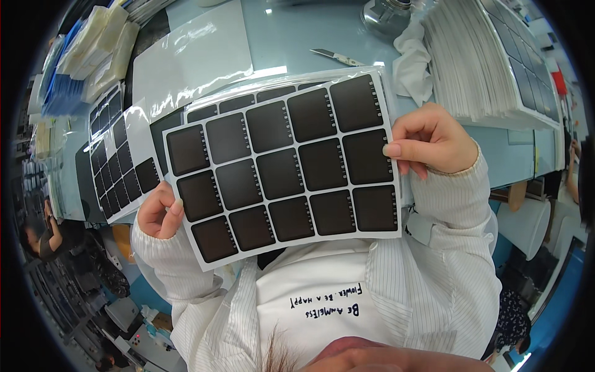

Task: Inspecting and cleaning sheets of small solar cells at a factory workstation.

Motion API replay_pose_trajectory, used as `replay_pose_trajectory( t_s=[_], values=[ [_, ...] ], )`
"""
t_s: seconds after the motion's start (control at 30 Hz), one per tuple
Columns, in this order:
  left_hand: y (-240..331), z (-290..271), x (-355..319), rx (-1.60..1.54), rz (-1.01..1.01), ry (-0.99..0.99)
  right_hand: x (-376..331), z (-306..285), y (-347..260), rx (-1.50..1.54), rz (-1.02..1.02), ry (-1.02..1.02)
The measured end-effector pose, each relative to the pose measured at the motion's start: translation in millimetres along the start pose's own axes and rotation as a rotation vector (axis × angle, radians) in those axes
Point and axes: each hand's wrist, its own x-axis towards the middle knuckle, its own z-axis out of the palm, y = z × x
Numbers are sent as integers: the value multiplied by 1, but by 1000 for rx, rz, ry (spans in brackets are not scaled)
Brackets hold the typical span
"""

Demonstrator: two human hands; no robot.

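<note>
My two hands hold up a white sheet (282, 152) set with rows of dark, rounded squares, each with small marks along one edge. My left hand (160, 212) pinches its left edge, thumb on the front. At the right edge my right hand (437, 139) grips it between thumb and curled fingers. The sheet is tilted toward me and hides the table edge behind it. Just beyond its upper edge lies a similar sheet (228, 104) under glossy clear film, mostly covered.
A craft knife (338, 57) lies beyond the sheet, near crumpled white tissue (412, 65) and a metal-topped container (387, 18). A tall stack of sheets (465, 68) stands right. Further left are a blank glossy sheet (192, 59), a partly filled sheet (118, 155) and wrapped bundles (99, 43).
</note>
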Motion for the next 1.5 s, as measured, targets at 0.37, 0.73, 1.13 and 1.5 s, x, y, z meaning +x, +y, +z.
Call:
replay_pose_trajectory(
  t_s=[0.37,0.73,1.13,1.5],
  values=[
    [-1,0,6,-147,130,-6,-9,-14,-1,22,-151,-60],
    [1,6,3,-195,64,72,-10,-15,0,25,-172,-62],
    [-3,8,7,-316,-40,139,-9,-13,-1,91,-143,12],
    [-15,5,14,-394,-112,131,-8,-17,2,98,-176,43]
  ],
)
